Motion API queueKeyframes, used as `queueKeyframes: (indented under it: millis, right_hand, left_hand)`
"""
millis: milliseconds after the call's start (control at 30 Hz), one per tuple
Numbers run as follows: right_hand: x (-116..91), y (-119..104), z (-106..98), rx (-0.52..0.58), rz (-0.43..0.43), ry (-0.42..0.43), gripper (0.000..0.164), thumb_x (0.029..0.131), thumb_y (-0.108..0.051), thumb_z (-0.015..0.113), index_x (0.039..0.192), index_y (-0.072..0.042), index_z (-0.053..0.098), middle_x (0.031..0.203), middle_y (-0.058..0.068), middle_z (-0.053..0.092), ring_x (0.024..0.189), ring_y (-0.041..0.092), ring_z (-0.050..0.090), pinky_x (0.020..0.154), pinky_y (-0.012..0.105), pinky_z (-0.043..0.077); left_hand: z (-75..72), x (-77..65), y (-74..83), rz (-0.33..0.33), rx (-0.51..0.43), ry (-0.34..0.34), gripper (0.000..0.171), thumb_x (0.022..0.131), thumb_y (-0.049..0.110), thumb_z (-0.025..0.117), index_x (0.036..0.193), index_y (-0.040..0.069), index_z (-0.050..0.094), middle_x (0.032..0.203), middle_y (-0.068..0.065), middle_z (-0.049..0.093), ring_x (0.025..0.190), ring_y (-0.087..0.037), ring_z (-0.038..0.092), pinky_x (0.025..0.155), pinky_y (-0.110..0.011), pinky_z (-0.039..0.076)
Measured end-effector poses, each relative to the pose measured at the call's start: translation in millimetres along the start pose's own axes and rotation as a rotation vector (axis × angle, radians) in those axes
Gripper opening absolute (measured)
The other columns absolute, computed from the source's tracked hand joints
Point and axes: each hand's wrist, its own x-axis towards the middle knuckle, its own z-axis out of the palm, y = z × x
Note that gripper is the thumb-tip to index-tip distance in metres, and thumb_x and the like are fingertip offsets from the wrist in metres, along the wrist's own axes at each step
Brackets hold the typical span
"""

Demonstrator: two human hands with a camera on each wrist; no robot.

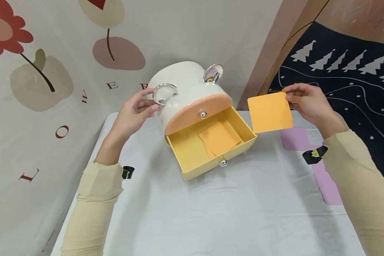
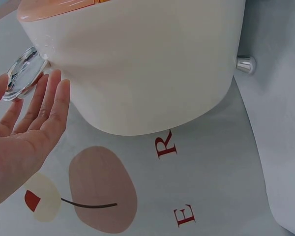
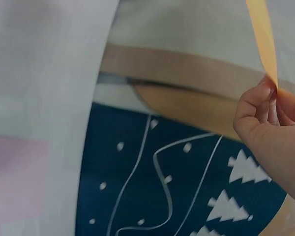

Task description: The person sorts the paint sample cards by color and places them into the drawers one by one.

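A white rounded storage box (image 1: pixel 185 76) with two shiny silver ears and a peach front panel stands at the back of the table. Its yellow drawer (image 1: pixel 192 174) is pulled out, and orange paper squares (image 1: pixel 220 137) lie inside. With fingers mostly straight, my left hand (image 1: pixel 132 112) rests against the left silver ear (image 1: pixel 164 94); the left wrist view shows the fingers (image 2: pixel 51 103) beside that ear (image 2: pixel 27 73). My right hand (image 1: pixel 310 105) pinches an orange paper square (image 1: pixel 270 112) by its upper right corner, held up right of the drawer.
Several purple paper squares (image 1: pixel 328 188) lie on the right of the white-covered table (image 1: pixel 211 217), partly behind the right forearm. A printed cloth (image 1: pixel 185 32) hangs behind the box, and a dark section with white trees (image 1: pixel 355 92) is at the right.
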Motion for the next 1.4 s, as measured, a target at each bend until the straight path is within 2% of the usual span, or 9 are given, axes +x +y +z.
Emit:
queueKeyframes:
  millis: [200,300,467,667,867,1000,1167,1400]
  right_hand:
    - [4.2,-17.1,10.5,-0.057,-0.023,0.016,0.017,0.092,-0.004,0.050,0.109,-0.002,0.053,0.101,0.003,0.052,0.086,0.016,0.052,0.070,0.013,0.051]
    - [5.3,-21.3,16.7,-0.045,-0.022,-0.001,0.018,0.092,-0.004,0.051,0.109,-0.002,0.054,0.101,0.004,0.052,0.086,0.017,0.053,0.070,0.014,0.051]
    - [7.0,-19.7,38.9,-0.042,-0.034,-0.069,0.018,0.091,-0.001,0.052,0.109,0.002,0.054,0.098,0.005,0.055,0.083,0.016,0.056,0.069,0.017,0.052]
    - [9.2,-13.6,77.2,-0.109,-0.044,-0.160,0.019,0.092,0.001,0.049,0.110,0.005,0.054,0.099,0.008,0.056,0.081,0.017,0.055,0.070,0.019,0.052]
    - [10.1,-9.2,100.3,-0.136,-0.054,-0.243,0.019,0.092,0.001,0.049,0.111,0.006,0.053,0.093,0.011,0.055,0.078,0.019,0.055,0.070,0.021,0.053]
    - [8.1,-5.8,97.8,-0.175,-0.052,-0.261,0.021,0.092,0.000,0.051,0.112,0.005,0.053,0.095,0.013,0.056,0.076,0.020,0.055,0.071,0.021,0.053]
    - [-0.7,-2.4,81.7,-0.222,-0.061,-0.219,0.021,0.092,-0.004,0.053,0.113,0.001,0.053,0.098,0.014,0.058,0.077,0.020,0.056,0.072,0.021,0.053]
    - [-25.2,14.0,60.0,-0.201,-0.048,-0.227,0.023,0.092,-0.007,0.054,0.114,-0.001,0.052,0.098,0.011,0.060,0.080,0.020,0.057,0.073,0.023,0.052]
  left_hand:
    - [0.9,-0.1,-0.1,0.004,0.000,-0.004,0.046,0.090,0.010,0.058,0.134,0.013,0.043,0.113,-0.020,0.057,0.099,-0.025,0.058,0.086,-0.031,0.050]
    - [0.3,-0.2,-0.8,0.005,0.006,-0.004,0.046,0.090,0.010,0.057,0.134,0.013,0.043,0.113,-0.020,0.057,0.099,-0.026,0.057,0.086,-0.031,0.050]
    - [-0.8,-0.5,-2.6,0.011,0.008,0.000,0.047,0.090,0.010,0.058,0.134,0.013,0.043,0.114,-0.020,0.057,0.098,-0.022,0.058,0.085,-0.029,0.050]
    - [-0.7,-1.2,-3.6,0.022,0.007,0.000,0.047,0.090,0.009,0.058,0.135,0.012,0.042,0.114,-0.020,0.057,0.094,-0.016,0.059,0.085,-0.028,0.050]
    - [-0.9,-1.4,-4.0,0.026,0.000,-0.004,0.048,0.090,0.010,0.058,0.135,0.013,0.042,0.113,-0.020,0.057,0.096,-0.019,0.059,0.085,-0.029,0.049]
    - [-0.5,-1.2,-4.1,0.034,-0.003,-0.010,0.048,0.090,0.010,0.058,0.135,0.013,0.041,0.112,-0.020,0.057,0.097,-0.022,0.058,0.086,-0.030,0.049]
    - [-0.2,-0.5,-4.3,0.034,0.002,-0.010,0.049,0.090,0.010,0.058,0.136,0.013,0.040,0.113,-0.020,0.057,0.097,-0.022,0.058,0.086,-0.030,0.049]
    - [0.2,-0.4,-4.8,0.033,-0.003,-0.005,0.048,0.090,0.010,0.058,0.135,0.013,0.042,0.112,-0.020,0.058,0.097,-0.025,0.058,0.085,-0.028,0.050]
